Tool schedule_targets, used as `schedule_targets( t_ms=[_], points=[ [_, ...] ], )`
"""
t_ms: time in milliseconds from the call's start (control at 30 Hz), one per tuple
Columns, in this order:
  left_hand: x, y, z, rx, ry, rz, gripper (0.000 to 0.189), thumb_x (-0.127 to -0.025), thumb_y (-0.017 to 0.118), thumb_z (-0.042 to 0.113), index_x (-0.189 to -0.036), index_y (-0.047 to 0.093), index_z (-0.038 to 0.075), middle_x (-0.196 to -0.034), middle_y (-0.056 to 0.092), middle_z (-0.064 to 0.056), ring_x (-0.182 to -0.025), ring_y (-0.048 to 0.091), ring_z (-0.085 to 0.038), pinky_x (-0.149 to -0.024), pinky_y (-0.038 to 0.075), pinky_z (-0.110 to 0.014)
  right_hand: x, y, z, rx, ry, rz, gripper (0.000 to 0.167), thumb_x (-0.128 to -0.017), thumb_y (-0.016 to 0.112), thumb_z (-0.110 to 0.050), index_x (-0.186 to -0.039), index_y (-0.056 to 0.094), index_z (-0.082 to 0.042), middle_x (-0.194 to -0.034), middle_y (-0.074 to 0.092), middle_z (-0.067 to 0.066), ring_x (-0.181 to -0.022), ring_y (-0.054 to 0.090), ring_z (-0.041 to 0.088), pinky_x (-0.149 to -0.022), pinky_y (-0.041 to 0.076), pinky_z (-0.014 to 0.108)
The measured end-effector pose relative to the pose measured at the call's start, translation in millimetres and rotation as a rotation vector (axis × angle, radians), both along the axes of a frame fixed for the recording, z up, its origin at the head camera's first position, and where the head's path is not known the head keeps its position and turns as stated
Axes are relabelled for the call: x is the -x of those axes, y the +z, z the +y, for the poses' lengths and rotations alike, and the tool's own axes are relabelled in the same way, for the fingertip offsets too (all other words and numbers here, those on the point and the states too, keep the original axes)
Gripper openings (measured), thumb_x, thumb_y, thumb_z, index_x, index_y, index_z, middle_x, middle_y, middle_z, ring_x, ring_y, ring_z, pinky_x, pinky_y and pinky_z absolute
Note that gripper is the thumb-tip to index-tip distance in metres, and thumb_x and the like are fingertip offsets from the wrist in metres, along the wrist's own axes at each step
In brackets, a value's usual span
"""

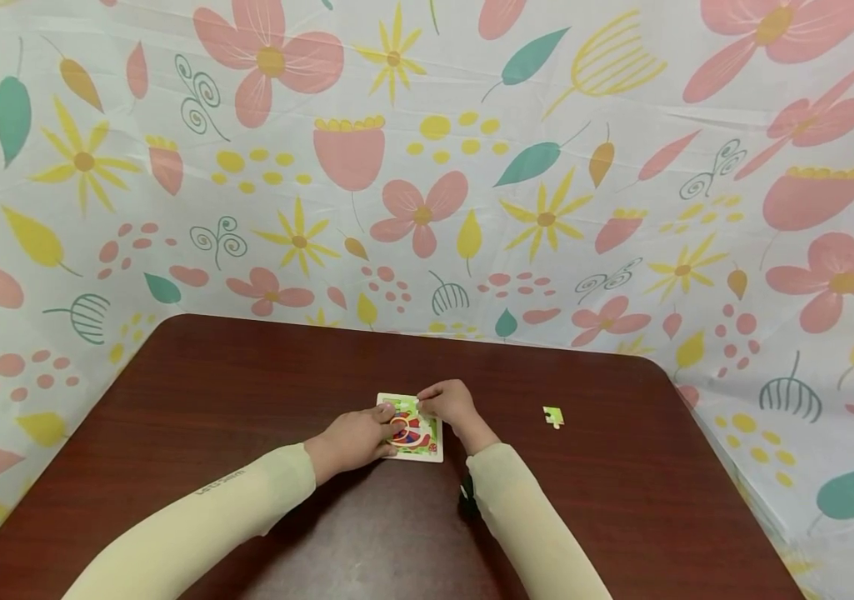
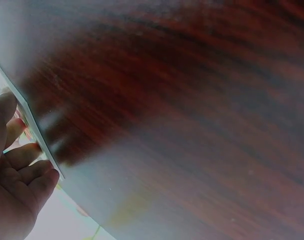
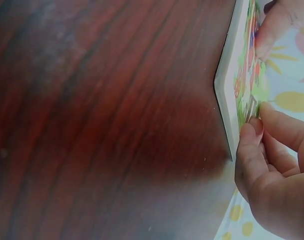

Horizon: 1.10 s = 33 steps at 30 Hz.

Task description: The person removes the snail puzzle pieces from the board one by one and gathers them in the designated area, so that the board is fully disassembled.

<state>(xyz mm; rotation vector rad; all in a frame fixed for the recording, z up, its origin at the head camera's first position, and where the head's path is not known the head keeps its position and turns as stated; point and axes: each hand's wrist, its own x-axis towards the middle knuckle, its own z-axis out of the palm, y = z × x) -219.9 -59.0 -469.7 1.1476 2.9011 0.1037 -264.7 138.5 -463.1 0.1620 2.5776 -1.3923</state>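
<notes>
A small jigsaw puzzle board (image 1: 432, 457) with a pale rim and a colourful picture lies flat on the table. My left hand (image 1: 355, 437) rests on its left part, fingers spread over the picture and partly covering it. At the board's far right corner, my right hand (image 1: 452, 404) pinches a puzzle piece between thumb and fingertips, low over the picture. The right wrist view shows that hand (image 3: 277, 160) close against the rim, the piece (image 3: 252, 107) largely hidden by the fingers. A loose green and yellow puzzle piece (image 1: 553, 417) lies to the right, apart from both hands.
The dark red-brown wooden table (image 1: 262, 375) has rounded far corners. A white cloth (image 1: 427, 283) printed with flowers and leaves hangs behind and around it. A small dark object (image 1: 467, 496) shows beside the right sleeve.
</notes>
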Motion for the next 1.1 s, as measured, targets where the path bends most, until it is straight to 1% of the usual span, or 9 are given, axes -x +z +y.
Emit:
schedule_targets(
  t_ms=[267, 500, 667, 833, 967, 1100],
  points=[
    [0.0, -0.8, -0.1, 0.013, -0.005, 0.017, 0.044, -0.098, 0.066, 0.038, -0.135, 0.069, 0.014, -0.147, 0.061, -0.014, -0.137, 0.059, -0.028, -0.101, 0.057, -0.037, 0.6, -0.6, -0.8, 0.011, -0.013, -0.004, 0.014, -0.091, 0.073, -0.004, -0.102, 0.08, 0.001, -0.119, 0.071, 0.02, -0.09, 0.068, 0.022, -0.071, 0.056, 0.026],
    [-1.4, -1.0, 0.0, 0.013, 0.013, -0.03, 0.047, -0.1, 0.062, 0.038, -0.14, 0.065, 0.014, -0.152, 0.056, -0.015, -0.142, 0.055, -0.028, -0.103, 0.056, -0.039, 2.1, -3.2, 1.8, 0.056, -0.018, -0.02, 0.013, -0.093, 0.072, -0.005, -0.102, 0.079, 0.001, -0.119, 0.07, 0.02, -0.089, 0.068, 0.022, -0.072, 0.056, 0.026],
    [-1.1, -1.9, -0.2, 0.003, 0.02, -0.03, 0.047, -0.101, 0.061, 0.039, -0.141, 0.064, 0.014, -0.153, 0.054, -0.016, -0.143, 0.054, -0.028, -0.101, 0.057, -0.039, 4.1, -4.0, 3.2, 0.053, 0.004, -0.026, 0.011, -0.094, 0.071, -0.005, -0.101, 0.076, 0.002, -0.111, 0.07, 0.019, -0.086, 0.067, 0.021, -0.072, 0.055, 0.027],
    [-0.9, -1.3, -1.2, 0.005, 0.016, -0.024, 0.047, -0.1, 0.062, 0.038, -0.141, 0.064, 0.014, -0.153, 0.055, -0.017, -0.142, 0.054, -0.029, -0.101, 0.057, -0.039, 5.3, -3.1, 2.5, 0.04, 0.019, -0.033, 0.01, -0.094, 0.069, -0.005, -0.1, 0.075, 0.001, -0.103, 0.07, 0.016, -0.08, 0.063, 0.018, -0.067, 0.05, 0.025],
    [-0.7, -0.5, -0.4, 0.003, 0.015, -0.018, 0.047, -0.099, 0.064, 0.038, -0.14, 0.065, 0.014, -0.152, 0.056, -0.016, -0.141, 0.056, -0.028, -0.101, 0.057, -0.039, 5.4, -2.5, 3.7, 0.041, 0.031, -0.034, 0.011, -0.095, 0.068, -0.004, -0.101, 0.075, 0.002, -0.098, 0.069, 0.014, -0.078, 0.06, 0.018, -0.066, 0.047, 0.025],
    [-1.0, 0.3, 0.4, 0.001, 0.026, -0.038, 0.046, -0.099, 0.064, 0.038, -0.139, 0.065, 0.014, -0.153, 0.056, -0.015, -0.141, 0.056, -0.028, -0.101, 0.057, -0.04, 5.4, -2.0, 4.8, 0.038, 0.032, -0.039, 0.011, -0.095, 0.067, -0.004, -0.102, 0.074, 0.002, -0.094, 0.068, 0.013, -0.078, 0.06, 0.018, -0.066, 0.047, 0.025]
  ],
)
